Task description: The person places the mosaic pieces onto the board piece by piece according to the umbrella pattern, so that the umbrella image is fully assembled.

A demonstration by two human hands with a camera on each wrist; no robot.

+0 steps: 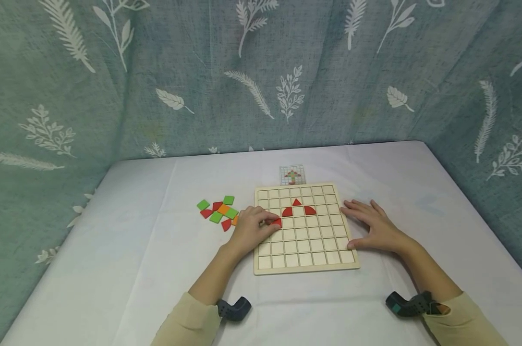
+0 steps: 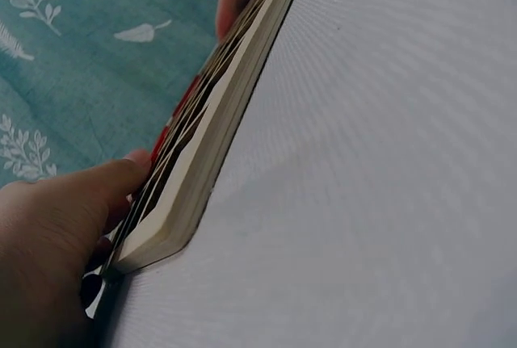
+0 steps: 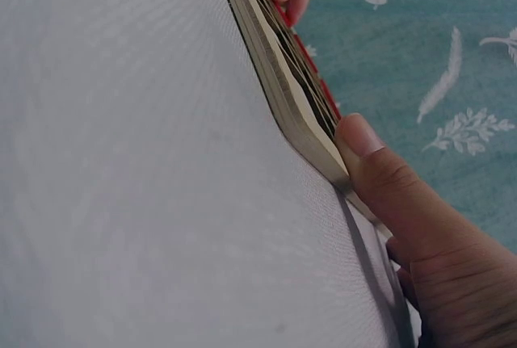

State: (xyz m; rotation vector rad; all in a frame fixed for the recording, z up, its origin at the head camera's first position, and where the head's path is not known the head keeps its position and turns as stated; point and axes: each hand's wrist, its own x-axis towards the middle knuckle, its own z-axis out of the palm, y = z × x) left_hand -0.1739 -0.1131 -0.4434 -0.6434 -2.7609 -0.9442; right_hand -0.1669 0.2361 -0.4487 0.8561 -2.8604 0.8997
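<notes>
A square wooden grid board [image 1: 304, 270] lies on the white-covered table. Two red quarter-circle tiles [image 1: 310, 210] and a red triangle tile [image 1: 296, 202] sit in its upper cells. My left hand [image 1: 252, 229] reaches over the board's left side, thumb and fingers pinching a red tile [image 1: 277, 222] at a cell; its full shape is hidden by the fingers. At the board's right edge, my right hand [image 1: 375, 228] has its fingers spread, with the thumb [image 3: 363, 138] touching the rim in the right wrist view. The left wrist view shows my left thumb [image 2: 121, 177] over the board.
Left of the board lies a loose cluster of green tiles [image 1: 216, 217], red tiles [image 1: 206, 213] and orange tiles [image 1: 224, 209], partly behind my left hand. A small pattern card [image 1: 292, 175] lies against the board's far edge. A leaf-printed curtain [image 1: 200, 72] hangs behind the table.
</notes>
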